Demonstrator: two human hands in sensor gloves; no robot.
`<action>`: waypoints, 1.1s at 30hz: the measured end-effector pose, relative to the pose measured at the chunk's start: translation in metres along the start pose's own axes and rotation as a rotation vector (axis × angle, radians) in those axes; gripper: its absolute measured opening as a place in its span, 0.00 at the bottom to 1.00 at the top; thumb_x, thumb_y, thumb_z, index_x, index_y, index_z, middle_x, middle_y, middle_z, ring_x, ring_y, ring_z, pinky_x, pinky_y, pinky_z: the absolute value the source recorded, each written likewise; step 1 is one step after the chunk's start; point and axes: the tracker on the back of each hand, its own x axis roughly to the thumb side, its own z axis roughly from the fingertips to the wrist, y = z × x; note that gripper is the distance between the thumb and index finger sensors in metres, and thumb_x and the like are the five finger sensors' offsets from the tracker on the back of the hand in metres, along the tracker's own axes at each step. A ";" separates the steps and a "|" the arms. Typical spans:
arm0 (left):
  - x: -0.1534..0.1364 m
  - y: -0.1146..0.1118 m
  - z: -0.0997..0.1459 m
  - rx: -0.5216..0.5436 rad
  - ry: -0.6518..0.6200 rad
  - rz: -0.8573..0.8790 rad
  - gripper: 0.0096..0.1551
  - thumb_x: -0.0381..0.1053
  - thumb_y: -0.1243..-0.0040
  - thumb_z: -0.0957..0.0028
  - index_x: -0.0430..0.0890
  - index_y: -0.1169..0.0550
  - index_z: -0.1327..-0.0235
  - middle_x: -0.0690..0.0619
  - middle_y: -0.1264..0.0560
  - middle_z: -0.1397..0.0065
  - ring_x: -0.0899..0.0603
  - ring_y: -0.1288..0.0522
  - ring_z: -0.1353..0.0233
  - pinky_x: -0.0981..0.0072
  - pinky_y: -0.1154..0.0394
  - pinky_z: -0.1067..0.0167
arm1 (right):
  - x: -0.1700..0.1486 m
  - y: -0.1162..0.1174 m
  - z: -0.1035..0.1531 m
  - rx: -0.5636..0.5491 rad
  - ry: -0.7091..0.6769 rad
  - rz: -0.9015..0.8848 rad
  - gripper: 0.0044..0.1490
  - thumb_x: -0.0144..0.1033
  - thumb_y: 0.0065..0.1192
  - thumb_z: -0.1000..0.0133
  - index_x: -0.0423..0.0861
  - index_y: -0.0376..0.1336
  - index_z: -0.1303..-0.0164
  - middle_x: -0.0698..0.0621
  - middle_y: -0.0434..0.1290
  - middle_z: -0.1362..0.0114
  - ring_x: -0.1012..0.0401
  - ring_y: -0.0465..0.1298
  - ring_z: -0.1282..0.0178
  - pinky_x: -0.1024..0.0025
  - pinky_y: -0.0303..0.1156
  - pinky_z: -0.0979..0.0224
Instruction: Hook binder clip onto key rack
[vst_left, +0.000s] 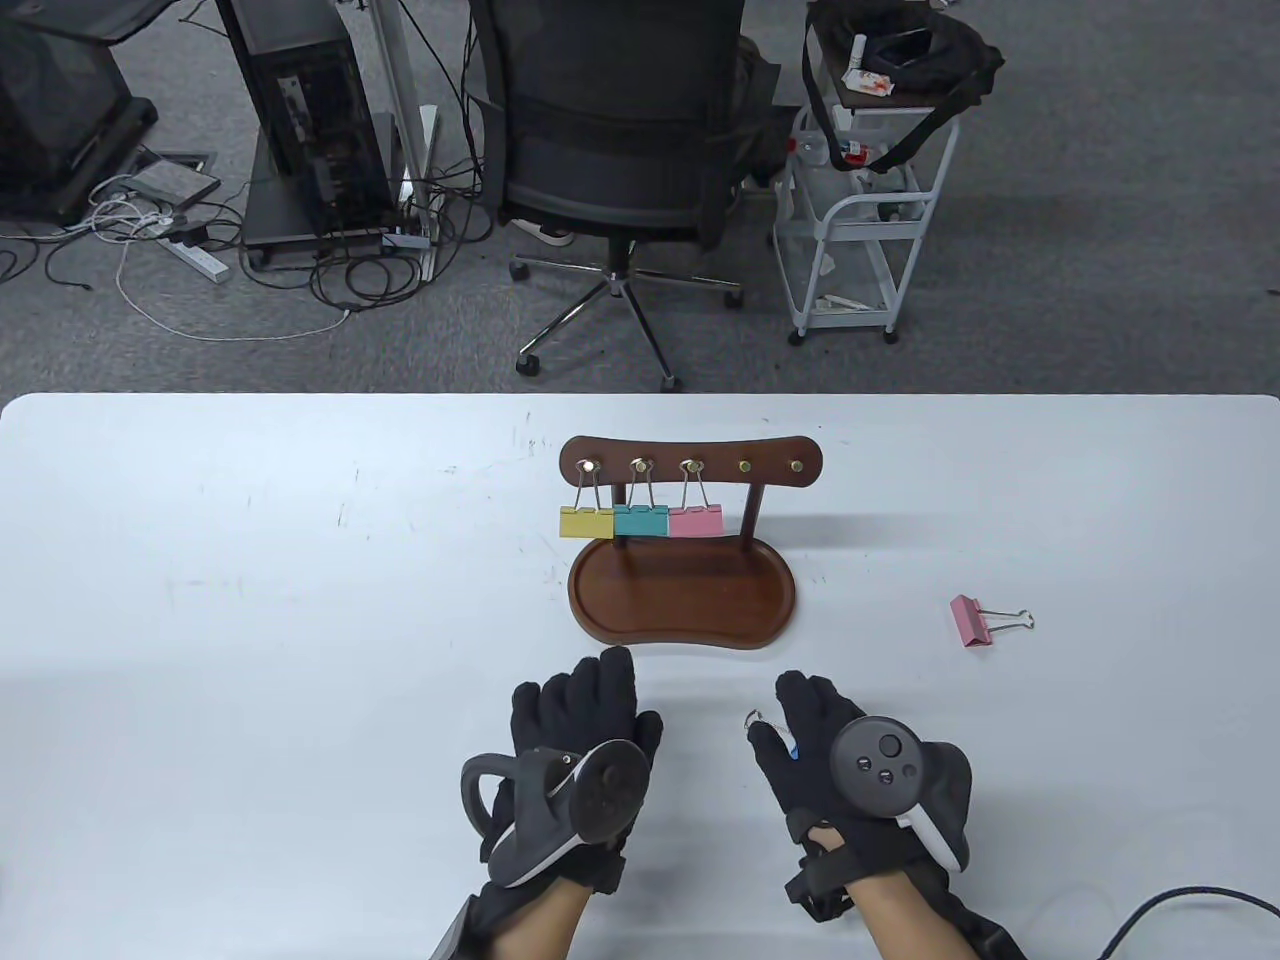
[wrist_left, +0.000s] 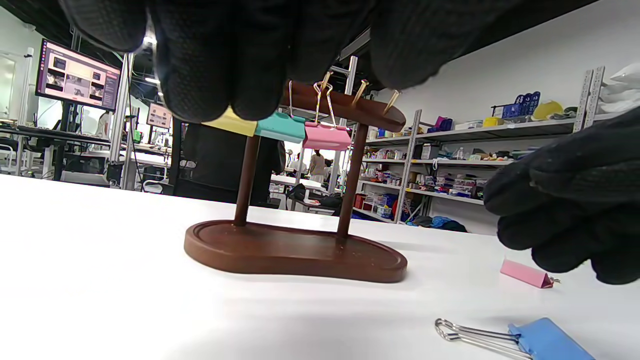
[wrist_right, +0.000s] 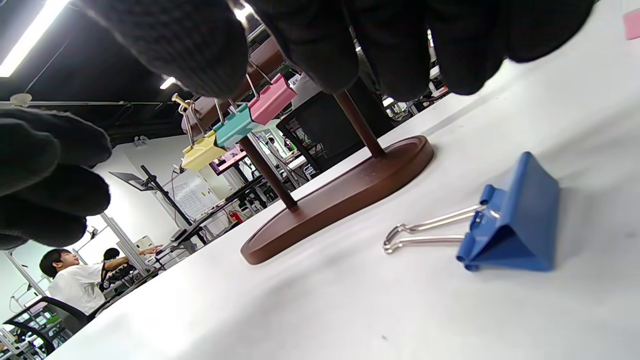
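Observation:
The brown wooden key rack stands on its tray base at mid table. Yellow, teal and pink binder clips hang from its three left hooks; the two right hooks are bare. A blue binder clip lies on the table under my right hand, whose fingers are spread above it and do not touch it. Its wire handle pokes out beside the thumb. My left hand is open and empty, just in front of the base.
A loose pink binder clip lies on the table to the right of the rack. A black cable runs in at the bottom right corner. An office chair and a white cart stand beyond the table's far edge.

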 end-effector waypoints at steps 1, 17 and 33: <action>0.000 0.000 0.000 -0.001 -0.002 0.000 0.41 0.55 0.38 0.38 0.32 0.30 0.18 0.31 0.25 0.24 0.22 0.24 0.29 0.22 0.38 0.31 | 0.001 0.001 0.000 0.003 -0.002 0.003 0.47 0.52 0.59 0.37 0.32 0.58 0.17 0.23 0.63 0.19 0.25 0.63 0.27 0.28 0.59 0.31; -0.001 -0.001 0.004 -0.039 -0.009 0.022 0.41 0.56 0.38 0.38 0.33 0.29 0.18 0.30 0.26 0.23 0.21 0.26 0.28 0.20 0.40 0.31 | 0.002 -0.013 -0.004 -0.038 -0.019 0.010 0.46 0.51 0.59 0.37 0.32 0.58 0.17 0.23 0.62 0.19 0.25 0.63 0.26 0.28 0.59 0.31; -0.008 0.007 0.008 -0.038 0.016 0.079 0.42 0.58 0.40 0.38 0.32 0.29 0.18 0.29 0.27 0.22 0.20 0.27 0.28 0.20 0.41 0.31 | -0.010 -0.059 -0.033 -0.035 0.004 0.106 0.47 0.50 0.62 0.37 0.32 0.58 0.17 0.23 0.61 0.18 0.25 0.61 0.25 0.27 0.57 0.30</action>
